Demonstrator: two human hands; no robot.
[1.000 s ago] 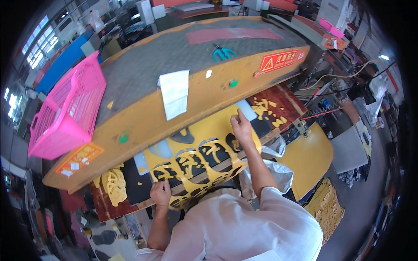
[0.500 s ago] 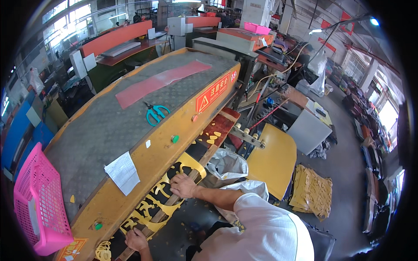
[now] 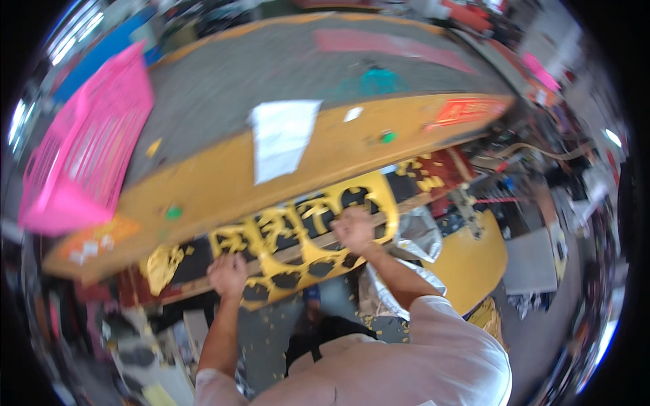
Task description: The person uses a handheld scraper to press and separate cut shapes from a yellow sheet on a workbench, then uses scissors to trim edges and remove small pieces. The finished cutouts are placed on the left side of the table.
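Note:
A yellow die-cut sheet (image 3: 386,211) lies along the narrow bed of the machine, full of dark cut-out openings, its near edge hanging over a wooden rail (image 3: 292,254). My left hand (image 3: 228,274) is closed at the sheet's left end, fingers curled on its edge. Further right, my right hand (image 3: 354,229) rests over the sheet near its right end; motion blur smears its fingers. A crumpled bundle of yellow scrap (image 3: 162,266) sits left of my left hand. Small yellow cut pieces (image 3: 429,183) are scattered beyond the sheet's right end.
A yellow-orange machine beam (image 3: 338,155) spans just beyond my hands, with green buttons and a white paper (image 3: 284,139). On its grey top are a pink basket (image 3: 101,149), teal-handled scissors (image 3: 380,81) and a pink strip (image 3: 393,44). A yellow panel (image 3: 474,254) stands at right.
The view has swung round, so the beam now runs more nearly across the picture, and it is blurred. Both hands remain at the yellow sheet.

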